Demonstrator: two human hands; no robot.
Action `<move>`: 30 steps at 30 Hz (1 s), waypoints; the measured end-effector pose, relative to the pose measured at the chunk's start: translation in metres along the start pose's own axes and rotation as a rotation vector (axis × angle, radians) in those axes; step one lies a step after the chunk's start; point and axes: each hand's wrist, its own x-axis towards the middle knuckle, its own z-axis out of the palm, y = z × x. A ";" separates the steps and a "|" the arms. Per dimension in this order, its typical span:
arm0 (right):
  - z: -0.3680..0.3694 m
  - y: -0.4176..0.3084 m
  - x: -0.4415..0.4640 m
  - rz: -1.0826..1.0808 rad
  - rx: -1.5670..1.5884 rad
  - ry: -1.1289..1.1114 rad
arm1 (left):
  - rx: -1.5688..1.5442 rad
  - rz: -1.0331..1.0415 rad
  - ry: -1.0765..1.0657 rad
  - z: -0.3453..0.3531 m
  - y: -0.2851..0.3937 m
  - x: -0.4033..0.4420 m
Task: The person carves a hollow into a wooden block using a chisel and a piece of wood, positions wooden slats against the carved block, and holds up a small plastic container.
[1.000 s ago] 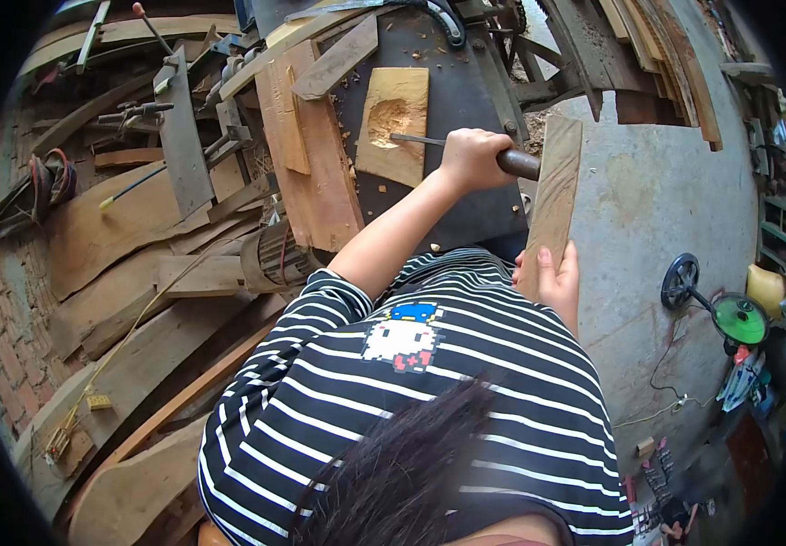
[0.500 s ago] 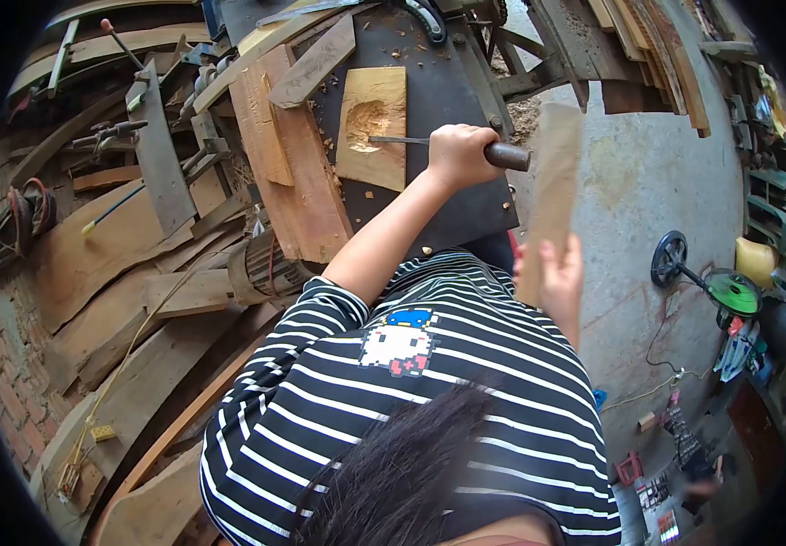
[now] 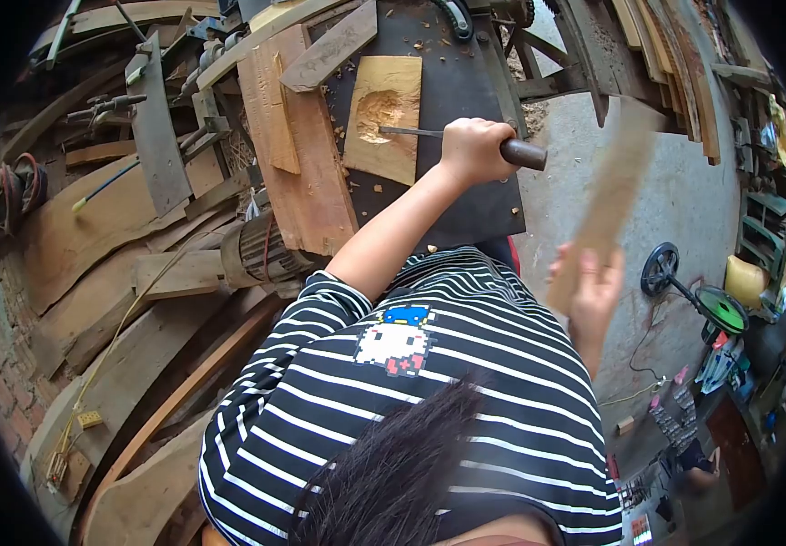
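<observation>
My left hand (image 3: pixel 477 150) is wrapped round a chisel (image 3: pixel 524 154) with a dark wooden handle. Its thin metal blade points left, the tip inside a rough hollow in a pale rectangular wood block (image 3: pixel 400 82). The block lies flat on a dark bench top (image 3: pixel 466 211). To the right, my right hand (image 3: pixel 596 287) grips the lower end of a flat wooden bat (image 3: pixel 613 187), blurred by motion. The bat tilts up and to the right, apart from the chisel handle.
A reddish plank (image 3: pixel 307 182) and a grey board piece (image 3: pixel 331 47) lie left of the block, with wood chips about. A motor (image 3: pixel 261 250) and stacked boards (image 3: pixel 93 246) fill the left side. A green-bladed fan (image 3: pixel 720 309) stands on the concrete floor at right.
The bat in my right hand has swung to the right, farther from the chisel handle, and tilts more. The chisel tip stays in the hollow. The view has shifted slightly.
</observation>
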 end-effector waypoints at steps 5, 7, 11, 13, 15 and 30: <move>0.003 0.044 0.021 -0.270 -0.005 0.249 | -0.006 -0.008 -0.006 0.001 -0.003 0.002; 0.013 0.059 0.024 0.001 -0.202 -0.106 | 0.069 -0.036 -0.041 0.004 -0.008 0.002; 0.002 0.030 0.021 0.096 -0.034 -0.046 | 0.071 -0.022 -0.065 0.005 -0.009 0.004; -0.012 0.019 0.019 0.036 -0.029 0.060 | 0.075 -0.042 -0.105 0.005 -0.007 0.003; -0.022 0.013 0.019 -0.035 -0.016 0.163 | 0.091 -0.082 -0.197 0.001 -0.006 0.006; -0.022 0.042 0.000 0.088 0.098 0.156 | -0.407 -0.796 0.073 -0.131 -0.002 0.032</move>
